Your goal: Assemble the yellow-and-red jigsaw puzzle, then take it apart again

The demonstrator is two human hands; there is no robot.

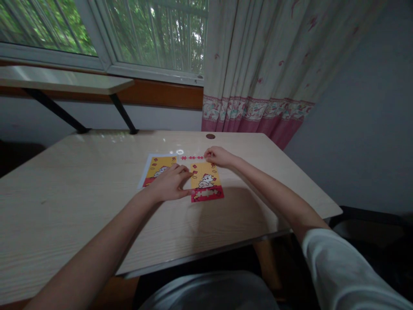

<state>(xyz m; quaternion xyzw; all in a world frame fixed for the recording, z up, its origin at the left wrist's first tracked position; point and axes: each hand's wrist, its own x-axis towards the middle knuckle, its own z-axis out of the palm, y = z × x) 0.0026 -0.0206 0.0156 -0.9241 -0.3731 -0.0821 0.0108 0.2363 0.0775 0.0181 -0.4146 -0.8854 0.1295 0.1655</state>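
A jigsaw puzzle (212, 170) in yellow and red, with a white cartoon animal, lies flat on the table. A gap runs across its red lower band. My left hand (174, 183) rests at its left edge, thumb and fingers apart, with the fingertips touching the puzzle. Beyond the top edge, red puzzle pieces (192, 158) lie in a short row. At the right end of that row my right hand (219, 156) is closed in a pinch; what is between its fingertips is hidden. Partly under my left hand is a matching picture sheet (155, 167) with a pale border.
The light wooden table (97, 181) has a dark round cable cover (210, 136) near its back edge. A raised shelf (64, 80) on black supports stands at the back left. Behind are a window (155, 34) and a flowered curtain (258, 64).
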